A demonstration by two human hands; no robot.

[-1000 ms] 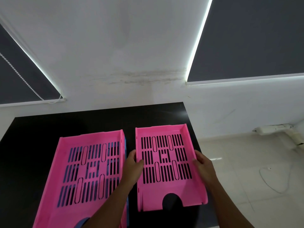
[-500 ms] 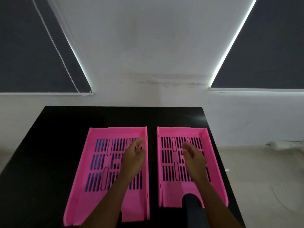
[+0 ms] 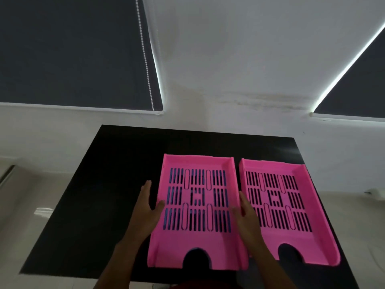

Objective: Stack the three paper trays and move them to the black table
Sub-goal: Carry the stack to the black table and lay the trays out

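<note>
Two pink slotted paper trays lie side by side on the black table. The left pink tray rests on a blue tray, which shows only through the slots. The right pink tray lies directly on the table, a narrow gap away. My left hand is against the left tray's left wall, thumb over the rim and fingers along the outside. My right hand holds that tray's right wall, with its fingers in the gap between the trays.
The right tray lies close to the table's right edge. A white wall with two dark roller blinds and a bead chain stands behind the table. Pale tiled floor shows on both sides.
My hands left the right tray, passed over both trays, and now flank the left one. The view has swung left, so the trays sit further right in the frame.
</note>
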